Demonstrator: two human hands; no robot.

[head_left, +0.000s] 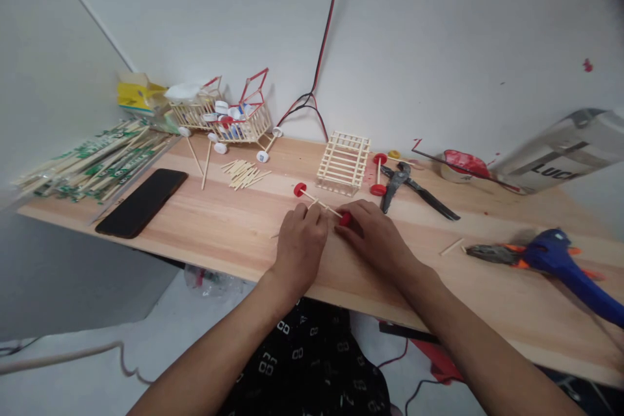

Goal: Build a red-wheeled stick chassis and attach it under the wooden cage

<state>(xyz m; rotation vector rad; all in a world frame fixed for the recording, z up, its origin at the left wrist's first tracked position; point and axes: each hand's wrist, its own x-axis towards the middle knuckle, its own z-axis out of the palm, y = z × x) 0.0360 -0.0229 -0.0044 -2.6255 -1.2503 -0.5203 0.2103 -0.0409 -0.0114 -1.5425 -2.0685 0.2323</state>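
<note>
A thin wooden stick (331, 209) with red bottle caps at both ends lies between my hands near the middle of the table. My right hand (373, 231) is closed around the red cap (345, 219) at its near end. My left hand (302, 240) is closed at the stick's middle, its fingertips partly hidden; a short bit of stick pokes out there. The far red cap (299, 190) stands free. Just beyond sits a small slatted stick frame (344, 159), and beside that another stick axle with red caps (378, 172).
Black pliers (404, 185) lie right of the frame; more pliers (492, 253) and a blue glue gun (550, 253) are at right. A phone (141, 203), packaged chopsticks (102, 159), cut sticks (242, 173) and capped stick carts (241, 123) occupy the left. A red-stained cup (463, 168) stands behind.
</note>
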